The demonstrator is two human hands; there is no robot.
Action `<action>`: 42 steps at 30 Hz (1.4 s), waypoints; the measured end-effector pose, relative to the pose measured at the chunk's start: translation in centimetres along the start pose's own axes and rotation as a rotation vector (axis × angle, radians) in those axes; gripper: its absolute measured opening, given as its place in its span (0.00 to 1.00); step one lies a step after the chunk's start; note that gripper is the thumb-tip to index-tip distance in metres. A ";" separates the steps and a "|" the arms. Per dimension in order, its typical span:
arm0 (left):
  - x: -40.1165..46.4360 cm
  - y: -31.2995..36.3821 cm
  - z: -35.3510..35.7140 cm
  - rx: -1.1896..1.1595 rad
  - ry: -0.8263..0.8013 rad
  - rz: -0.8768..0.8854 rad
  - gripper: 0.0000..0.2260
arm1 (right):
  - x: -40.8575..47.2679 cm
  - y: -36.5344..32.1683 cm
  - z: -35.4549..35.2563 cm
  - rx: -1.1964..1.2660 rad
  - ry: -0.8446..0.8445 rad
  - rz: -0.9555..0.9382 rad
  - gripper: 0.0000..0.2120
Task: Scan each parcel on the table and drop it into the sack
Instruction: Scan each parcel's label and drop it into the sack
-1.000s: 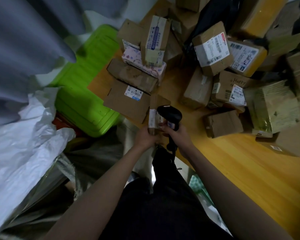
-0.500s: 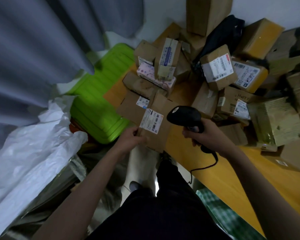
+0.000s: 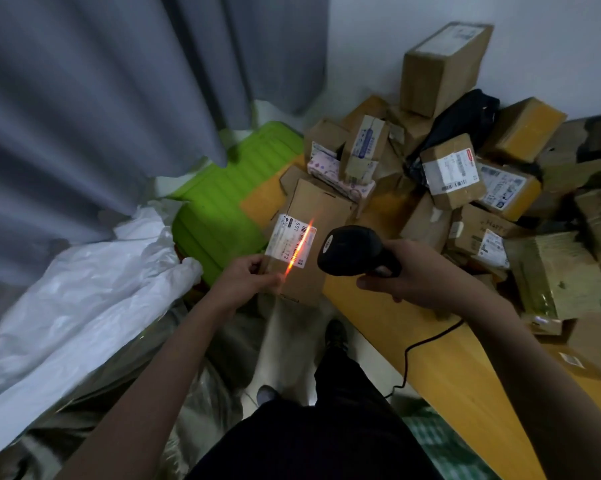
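Flat cardboard parcel held off the surface edge, label under red scan line. Left hand fingers pinching its near corner; right hand gripping scanner. Probably light, stiff; edge grip enough.

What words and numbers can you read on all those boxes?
"507" on the white label of the box that the left hand holds.
"72" lower on that same label, beside the orange scanner line.
"Happy", handwritten on a brown box in the pile.
The scanner in the right hand has a small sticker, too blurred to read.
Every other label in the pile is too small or blurred.
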State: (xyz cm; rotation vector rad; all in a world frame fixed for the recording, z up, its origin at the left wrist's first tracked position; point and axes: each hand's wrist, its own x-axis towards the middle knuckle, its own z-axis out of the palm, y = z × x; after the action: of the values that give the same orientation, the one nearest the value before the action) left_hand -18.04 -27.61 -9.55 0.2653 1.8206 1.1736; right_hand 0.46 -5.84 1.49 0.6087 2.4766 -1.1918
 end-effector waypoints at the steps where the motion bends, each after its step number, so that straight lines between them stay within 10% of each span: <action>1: -0.4 -0.1 -0.3 -0.015 0.001 0.008 0.12 | -0.1 -0.4 0.2 -0.010 0.002 -0.013 0.07; 32: -24.5 -21.7 -12.6 -0.137 0.453 -0.220 0.08 | 2.1 -13.7 21.6 -0.078 -0.357 -0.290 0.10; 42: -26.7 -26.8 -19.4 0.654 0.593 -0.506 0.10 | 2.4 -14.9 25.1 -0.161 -0.359 -0.282 0.12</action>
State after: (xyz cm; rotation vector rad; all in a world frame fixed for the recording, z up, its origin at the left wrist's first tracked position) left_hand -11.03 -69.38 -13.37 -0.2038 2.5618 0.2791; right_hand -6.49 -33.57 -4.81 -0.0034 2.3621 -1.0689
